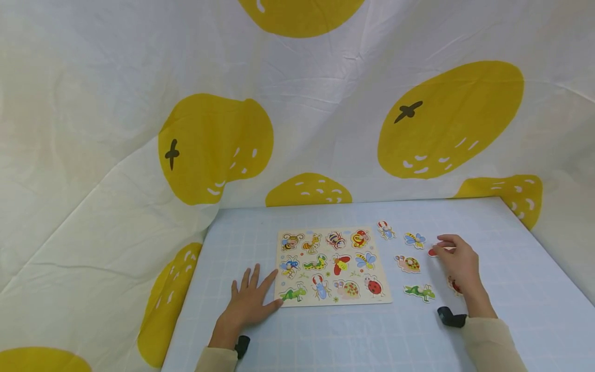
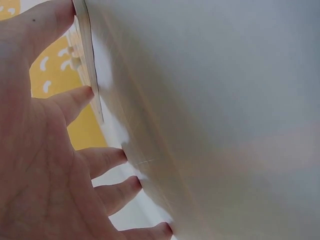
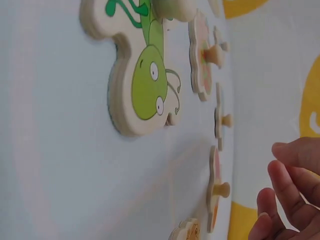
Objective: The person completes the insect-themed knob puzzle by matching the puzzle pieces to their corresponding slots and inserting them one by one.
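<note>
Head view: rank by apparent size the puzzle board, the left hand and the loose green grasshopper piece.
1. Puzzle board, clearly the largest.
2. Left hand, flat on the table beside the board's corner.
3. Green grasshopper piece, smallest.

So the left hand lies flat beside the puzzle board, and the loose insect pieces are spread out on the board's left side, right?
Not quite. The left hand does lie flat beside the puzzle board, but the loose insect pieces lie on the board's right side, near the right hand. The head view shows this.

Both arms wear beige long sleeves (image 1: 492,343); a small black wrist device (image 1: 451,316) sits at each cuff, hands bare
</note>
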Tool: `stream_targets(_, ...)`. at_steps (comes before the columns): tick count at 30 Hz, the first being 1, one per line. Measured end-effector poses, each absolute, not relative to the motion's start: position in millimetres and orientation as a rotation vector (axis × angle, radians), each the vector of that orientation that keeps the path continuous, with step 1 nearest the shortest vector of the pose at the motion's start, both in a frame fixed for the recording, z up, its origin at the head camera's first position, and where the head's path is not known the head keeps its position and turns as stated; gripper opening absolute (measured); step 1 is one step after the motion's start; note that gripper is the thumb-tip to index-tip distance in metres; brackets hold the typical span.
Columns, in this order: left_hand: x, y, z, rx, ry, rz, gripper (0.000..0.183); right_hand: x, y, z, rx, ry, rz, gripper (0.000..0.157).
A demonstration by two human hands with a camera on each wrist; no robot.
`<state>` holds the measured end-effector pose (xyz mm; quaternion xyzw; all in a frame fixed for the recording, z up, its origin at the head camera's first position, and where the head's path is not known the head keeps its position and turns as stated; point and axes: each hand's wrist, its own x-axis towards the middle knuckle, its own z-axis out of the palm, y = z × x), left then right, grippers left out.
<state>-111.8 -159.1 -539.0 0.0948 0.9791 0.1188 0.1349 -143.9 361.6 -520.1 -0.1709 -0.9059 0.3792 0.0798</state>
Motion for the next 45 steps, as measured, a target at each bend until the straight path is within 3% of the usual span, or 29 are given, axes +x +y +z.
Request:
stream_targets(15,-111.2,-158.1,-534.4,0.27,2.824,0.374,0.08,-156.2,375.5,-523.9,-0.781,-2.775,1.159,0.044)
stream_targets(45,-110.4,-158.0,-534.0,0.258,2.813,0.383,0.079,-162.6,380.3,-534.5,-0.815,-2.828,1.074,0.04)
